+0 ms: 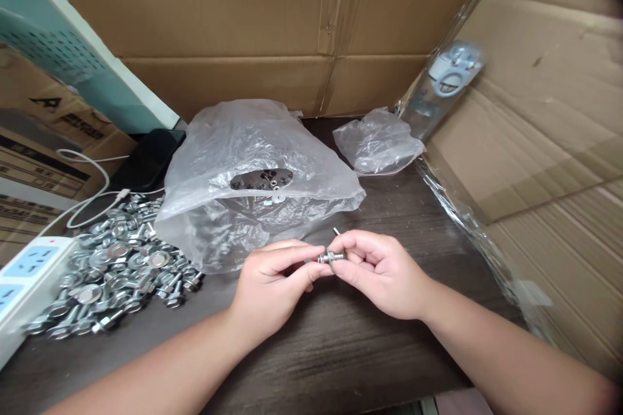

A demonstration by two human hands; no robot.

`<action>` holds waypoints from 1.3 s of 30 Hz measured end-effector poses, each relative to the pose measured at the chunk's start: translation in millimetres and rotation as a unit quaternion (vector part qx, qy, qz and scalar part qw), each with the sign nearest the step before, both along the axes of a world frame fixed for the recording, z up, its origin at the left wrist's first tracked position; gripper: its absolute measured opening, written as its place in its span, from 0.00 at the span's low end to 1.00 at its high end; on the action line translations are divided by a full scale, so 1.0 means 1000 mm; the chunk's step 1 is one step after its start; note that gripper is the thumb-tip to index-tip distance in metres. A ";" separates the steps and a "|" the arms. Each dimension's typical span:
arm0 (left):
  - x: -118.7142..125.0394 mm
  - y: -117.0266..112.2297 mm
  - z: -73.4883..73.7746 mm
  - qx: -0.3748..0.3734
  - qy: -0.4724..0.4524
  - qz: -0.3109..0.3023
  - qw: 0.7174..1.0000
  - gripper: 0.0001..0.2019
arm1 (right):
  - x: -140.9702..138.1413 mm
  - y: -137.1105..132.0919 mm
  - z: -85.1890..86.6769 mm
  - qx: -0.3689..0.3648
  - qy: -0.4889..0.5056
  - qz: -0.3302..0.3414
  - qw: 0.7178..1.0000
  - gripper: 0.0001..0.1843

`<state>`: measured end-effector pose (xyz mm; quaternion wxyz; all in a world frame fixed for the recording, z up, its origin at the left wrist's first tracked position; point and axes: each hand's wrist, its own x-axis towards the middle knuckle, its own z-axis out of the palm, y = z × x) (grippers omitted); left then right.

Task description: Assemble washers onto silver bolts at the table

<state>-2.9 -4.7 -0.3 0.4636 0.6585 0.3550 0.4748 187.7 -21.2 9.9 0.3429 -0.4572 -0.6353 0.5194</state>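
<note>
Your camera sat on your head and looked forward and down at your left hand [270, 285] and right hand [379, 272], close in front of you. It faced across the table [341, 363] toward the cardboard [219, 6] standing behind it, with your hands low in frame.

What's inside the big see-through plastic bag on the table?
Through a dark oval gap in the plastic bag, I see small metal washers and screws. The cloudy, crumpled plastic covers the rest, so I can't tell how many.

Printed "A" [45, 102] on the left cardboard box [63, 136], other print blurred
</note>
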 end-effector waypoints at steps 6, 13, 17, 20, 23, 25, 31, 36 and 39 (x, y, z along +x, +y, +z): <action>-0.001 0.000 0.001 0.018 0.011 -0.010 1.000 0.06 | 0.001 0.002 0.004 0.049 -0.025 0.030 0.998 0.11; -0.001 0.000 0.000 0.003 -0.002 -0.001 1.000 0.08 | 0.002 0.004 0.004 0.046 -0.001 0.013 0.999 0.10; 0.000 0.001 0.000 0.003 -0.017 -0.004 1.000 0.09 | 0.002 0.002 0.001 0.012 0.036 0.006 0.999 0.11; -0.001 0.001 -0.001 0.009 -0.010 -0.003 1.000 0.10 | 0.001 0.002 0.000 0.021 0.062 0.015 0.998 0.09; -0.001 0.001 -0.001 0.020 0.002 -0.004 1.000 0.10 | 0.001 0.002 0.001 0.023 0.056 0.013 0.998 0.08; -0.001 0.000 -0.001 0.029 0.009 -0.005 1.000 0.10 | 0.001 0.002 0.002 0.024 0.036 0.014 0.999 0.07; 0.000 0.000 -0.001 0.027 0.006 -0.013 1.000 0.09 | 0.003 0.005 0.004 0.063 -0.014 0.033 0.997 0.14; 0.001 0.000 -0.001 -0.006 -0.010 0.009 1.000 0.10 | 0.004 0.005 0.003 0.053 -0.009 0.008 0.999 0.16; 0.001 0.001 -0.002 -0.005 -0.019 0.008 1.000 0.11 | 0.004 0.003 0.002 0.030 0.030 0.014 0.999 0.11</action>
